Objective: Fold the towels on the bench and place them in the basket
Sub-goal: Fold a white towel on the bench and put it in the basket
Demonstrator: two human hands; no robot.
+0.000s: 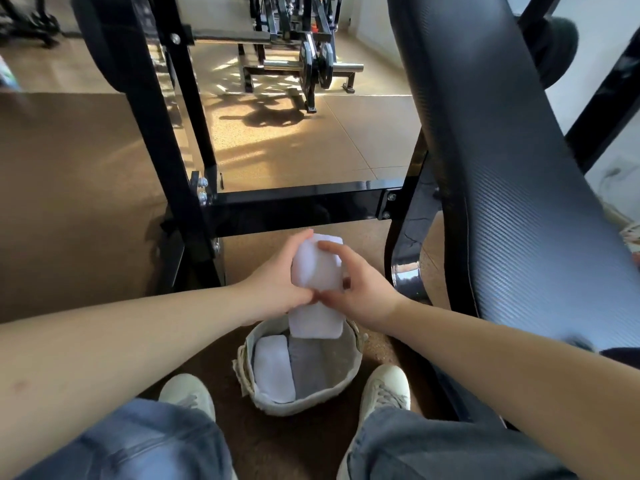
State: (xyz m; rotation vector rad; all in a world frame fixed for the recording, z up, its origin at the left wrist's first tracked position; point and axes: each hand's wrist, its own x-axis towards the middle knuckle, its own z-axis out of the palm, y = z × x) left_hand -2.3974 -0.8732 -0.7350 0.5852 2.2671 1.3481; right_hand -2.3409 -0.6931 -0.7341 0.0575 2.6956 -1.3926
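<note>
Above the basket [351, 365], both hands partly hide the folded towel [317, 271].

Towel [317, 268] above basket [346, 379]; bench [502, 168] right

The middle of the white folded towel [317, 268] is being covered by the thumbs of the left grip [273, 282] and the right grip [362, 294], and the fingers behind it are being hidden. The far rim of the round woven grey basket [349, 372] is being masked by the towel's lower end. The black padded tabletop [502, 168] is being cut off by the top and right edges. The pale sneakers [384, 386] are being partly hidden by blue jeans [138, 441], which are being cropped by the bottom edge. A colourful object [5, 76] at the left edge is being blurred beyond recognition.
</note>
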